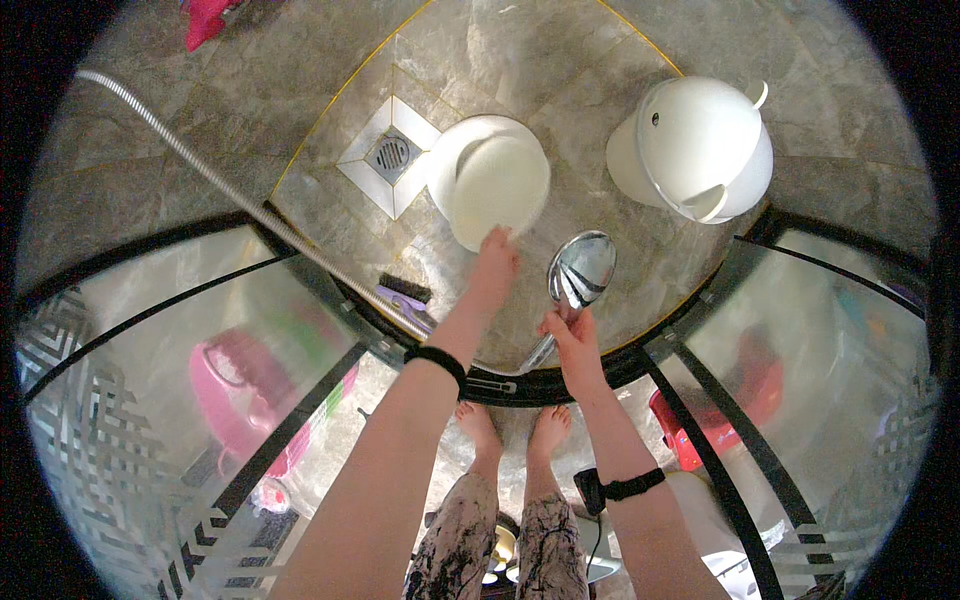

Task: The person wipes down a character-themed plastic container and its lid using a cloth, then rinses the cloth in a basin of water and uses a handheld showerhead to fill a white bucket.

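Observation:
My left hand [497, 259] grips the near edge of a white round container [501, 184], which looks tilted over the tiled shower floor beside the floor drain [391, 152]. Its far side is pale and smooth, and whether it holds anything cannot be told. In my right hand [577, 341] is the handle of a chrome shower head [582, 266], held to the right of the container. A metal shower hose [217, 174] runs from the handle's lower end, behind my left forearm, to the upper left. No water spray can be made out.
A white bin with ear-like tabs [701, 146] stands at right. A purple scrub brush [405, 295] lies near the curved sill [555, 386]. Glass doors [300, 300] flank me. A pink basin [240, 397] and a red plastic item [694, 431] show through or beside the glass.

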Tool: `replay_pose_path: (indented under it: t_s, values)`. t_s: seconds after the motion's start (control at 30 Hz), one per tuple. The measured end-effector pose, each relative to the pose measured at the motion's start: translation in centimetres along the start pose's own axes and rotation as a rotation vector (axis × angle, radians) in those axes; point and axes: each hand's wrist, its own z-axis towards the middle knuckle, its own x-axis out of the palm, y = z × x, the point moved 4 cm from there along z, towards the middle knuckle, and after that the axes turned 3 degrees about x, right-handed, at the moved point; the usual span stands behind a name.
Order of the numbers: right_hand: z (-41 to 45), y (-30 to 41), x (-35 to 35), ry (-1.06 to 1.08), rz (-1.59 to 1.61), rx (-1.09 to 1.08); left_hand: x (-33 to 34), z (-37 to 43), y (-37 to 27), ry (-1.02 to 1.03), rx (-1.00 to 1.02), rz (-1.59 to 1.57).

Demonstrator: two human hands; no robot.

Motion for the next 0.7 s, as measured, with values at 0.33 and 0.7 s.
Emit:
replay_pose_path:
  t_s: [0.33,0.7]
  values:
    - [-3.0,-2.5,-1.5,-0.140,0.014,-0.037,2.2,-5.8,-4.2,0.253,-0.423,-0.754]
    - [-3.5,-0.3,-0.3,-0.162,-0.073,-0.118,2.2,-6.2,-1.1,0.142,-0.535,-1.397]
